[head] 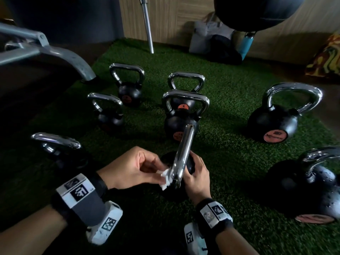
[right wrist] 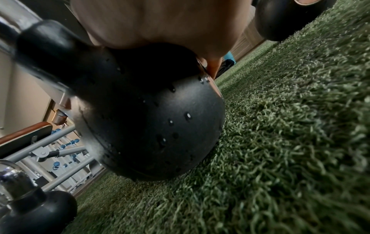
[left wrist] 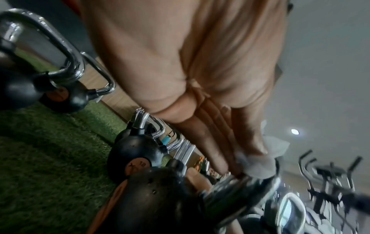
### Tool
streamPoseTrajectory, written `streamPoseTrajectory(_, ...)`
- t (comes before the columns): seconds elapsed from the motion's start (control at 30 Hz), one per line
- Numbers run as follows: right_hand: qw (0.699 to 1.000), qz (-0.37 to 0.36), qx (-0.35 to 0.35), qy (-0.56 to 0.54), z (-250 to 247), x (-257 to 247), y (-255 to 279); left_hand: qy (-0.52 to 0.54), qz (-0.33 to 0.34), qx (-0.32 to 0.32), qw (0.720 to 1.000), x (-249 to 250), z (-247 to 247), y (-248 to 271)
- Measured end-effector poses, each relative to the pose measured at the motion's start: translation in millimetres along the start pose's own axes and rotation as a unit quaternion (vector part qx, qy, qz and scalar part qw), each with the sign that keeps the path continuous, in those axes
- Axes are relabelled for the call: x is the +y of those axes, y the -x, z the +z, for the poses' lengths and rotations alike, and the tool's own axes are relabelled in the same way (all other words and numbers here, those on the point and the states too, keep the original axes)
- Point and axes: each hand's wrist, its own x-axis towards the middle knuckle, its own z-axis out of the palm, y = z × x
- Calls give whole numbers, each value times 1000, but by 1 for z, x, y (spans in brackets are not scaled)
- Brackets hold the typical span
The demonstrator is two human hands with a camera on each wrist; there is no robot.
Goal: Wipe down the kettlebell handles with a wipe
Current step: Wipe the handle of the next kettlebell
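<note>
A black kettlebell [head: 190,165] with a chrome handle [head: 184,151] stands on the green turf right in front of me. My left hand [head: 145,167] pinches a small white wipe [head: 165,178] against the near lower end of that handle. In the left wrist view the wipe [left wrist: 258,164] sits under my fingertips [left wrist: 220,164] on the chrome bar [left wrist: 240,185]. My right hand [head: 197,173] grips the black ball from the right side. The right wrist view shows the ball [right wrist: 152,120] dotted with water drops, my palm [right wrist: 156,23] on top of it.
Several other chrome-handled kettlebells stand around on the turf [head: 230,100]: one at near left [head: 60,150], one just behind [head: 181,118], large ones at right [head: 276,122] and near right [head: 309,184]. A grey machine frame [head: 55,54] is at far left, a steel bar [head: 147,24] and bags [head: 211,39] by the back wall.
</note>
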Motion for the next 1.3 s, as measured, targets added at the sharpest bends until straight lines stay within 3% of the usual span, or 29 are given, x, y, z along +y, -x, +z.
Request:
streamPoseTrajectory(0.2, 1000, 7, 2, 1, 1, 2, 0, -21, 60, 79, 995, -11, 15, 14)
streamPoseTrajectory(0.47, 1000, -2, 8, 16, 3, 4, -1, -139, 78, 136, 978, -45, 39, 15)
streamPoseTrajectory(0.6, 997, 18, -77, 21, -10, -1, -7, -134, 48, 125, 982, -38, 29, 14)
streamPoseTrajectory(0.67, 994, 17, -103, 33, -22, -9, -10, -167, 57, 152, 972, -30, 21, 11)
streamPoseTrajectory(0.77, 991, -63, 62, 104, -46, -23, -10, -171, 91, 213, 958, -14, 5, 8)
streamPoseTrajectory(0.83, 983, -115, 126, 73, -62, -46, -9, -105, 100, 226, 963, 2, -4, 8)
streamPoseTrajectory(0.9, 981, -165, 99, 18, -76, -76, -9, -47, 107, 231, 966, 19, -11, 8)
streamPoseTrajectory(1.0, 977, -212, 6, -25, -81, -117, -8, -43, 137, 233, 962, 34, -13, 8)
streamPoseTrajectory(1.1, 972, -220, -46, -64, -75, -134, -6, -29, 153, 225, 962, 42, -9, 4)
streamPoseTrajectory(1.3, 976, -180, -13, -120, -74, -127, -7, 24, 146, 177, 973, 52, -1, 0)
